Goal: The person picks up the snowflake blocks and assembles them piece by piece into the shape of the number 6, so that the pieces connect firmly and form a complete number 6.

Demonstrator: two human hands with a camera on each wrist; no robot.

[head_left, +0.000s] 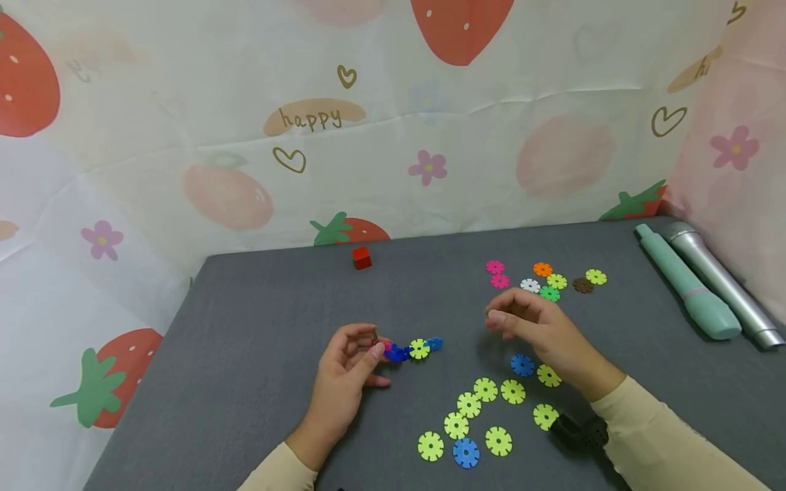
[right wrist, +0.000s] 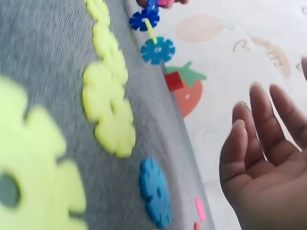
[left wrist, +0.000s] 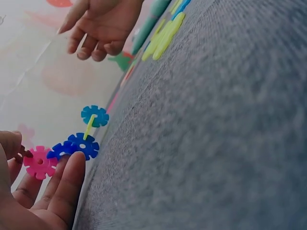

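My left hand [head_left: 346,372] holds a chain of notched plastic discs between thumb and fingers. From the hand outward run a brown disc [left wrist: 21,154], a pink disc [left wrist: 40,162], dark blue discs [left wrist: 82,145], a yellow-green disc [head_left: 419,349] and a lighter blue disc [left wrist: 95,116]. The chain's far end sticks out to the right. Apart from it, my right hand [head_left: 540,334] hovers with loosely bent fingers, and I see nothing held in it. Below it lie a loose blue disc [head_left: 522,365] and a yellow-green disc [head_left: 548,376].
Several yellow-green discs [head_left: 456,425] and another blue disc [head_left: 466,453] lie in front. Farther back are pink [head_left: 495,267], orange [head_left: 543,269], white [head_left: 530,286], green [head_left: 549,293] and brown discs [head_left: 583,285]. A red cube [head_left: 361,258] and two microphones [head_left: 694,286] stand around the edges.
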